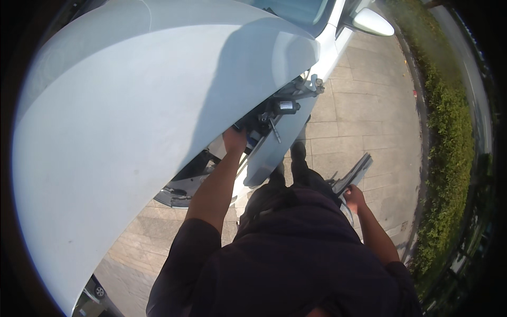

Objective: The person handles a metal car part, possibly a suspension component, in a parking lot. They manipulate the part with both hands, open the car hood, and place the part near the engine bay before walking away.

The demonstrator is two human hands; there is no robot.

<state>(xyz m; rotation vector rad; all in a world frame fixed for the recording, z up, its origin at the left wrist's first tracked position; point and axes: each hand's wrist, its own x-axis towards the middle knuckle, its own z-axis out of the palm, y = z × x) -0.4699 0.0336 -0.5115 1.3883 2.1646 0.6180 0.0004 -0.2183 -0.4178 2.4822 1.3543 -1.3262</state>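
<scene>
My left hand (235,139) reaches under the edge of a car's raised silver-white hood (148,100), into the engine bay. Its fingers are mostly hidden in shadow. Beyond it, a black cylindrical motor (287,107) with a white label lies by the fender, attached to a metal linkage (306,95). A slim metal tool (275,130), perhaps a ratchet, rests close to the motor. Low at my right side, my right hand (354,197) is closed round a long, narrow grey-black trim panel (355,174), which slants up and away over the paving.
The car's white fender (274,153) stands right before my legs. A white side mirror (372,22) juts out at the far right. Paving slabs (369,100) run along the car to a kerb and a green hedge (449,137). Another vehicle (99,290) shows at lower left.
</scene>
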